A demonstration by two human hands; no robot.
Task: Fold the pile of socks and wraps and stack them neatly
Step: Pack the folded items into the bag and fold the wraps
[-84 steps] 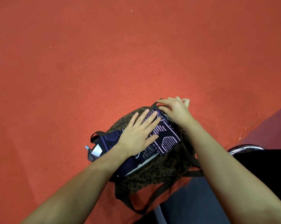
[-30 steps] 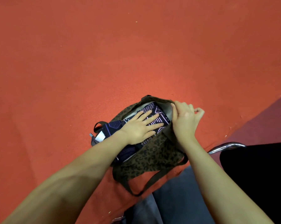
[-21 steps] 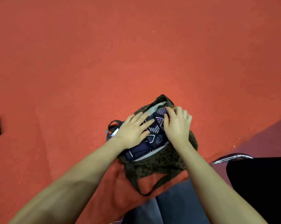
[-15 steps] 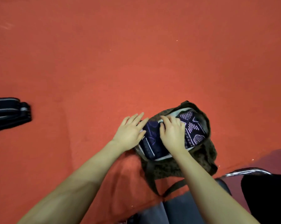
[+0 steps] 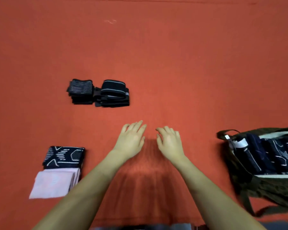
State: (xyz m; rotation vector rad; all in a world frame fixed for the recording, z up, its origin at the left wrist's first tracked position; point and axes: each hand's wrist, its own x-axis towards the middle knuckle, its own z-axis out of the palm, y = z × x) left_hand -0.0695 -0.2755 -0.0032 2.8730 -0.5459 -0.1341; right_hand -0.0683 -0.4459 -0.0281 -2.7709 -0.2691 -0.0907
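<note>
My left hand (image 5: 131, 138) and my right hand (image 5: 169, 141) hover side by side over the red cloth, fingers loosely spread, holding nothing. At the far left-centre sit two folded black stacks: striped socks (image 5: 81, 91) and black wraps with grey bands (image 5: 114, 93). Near the left lies a folded dark navy patterned piece (image 5: 64, 156) with a folded pink piece (image 5: 54, 183) just in front of it. At the right edge a leopard-print bag (image 5: 264, 188) holds more dark navy patterned fabric (image 5: 269, 155).
The red cloth (image 5: 156, 55) covers the whole surface. The bag's dark straps (image 5: 249, 206) trail toward the front right. A strip of grey clothing (image 5: 140, 227) shows at the bottom edge.
Both hands have left the bag and its patterned fabric and moved left to the middle of the cloth. The view has swung left, bringing the folded stacks into sight.
</note>
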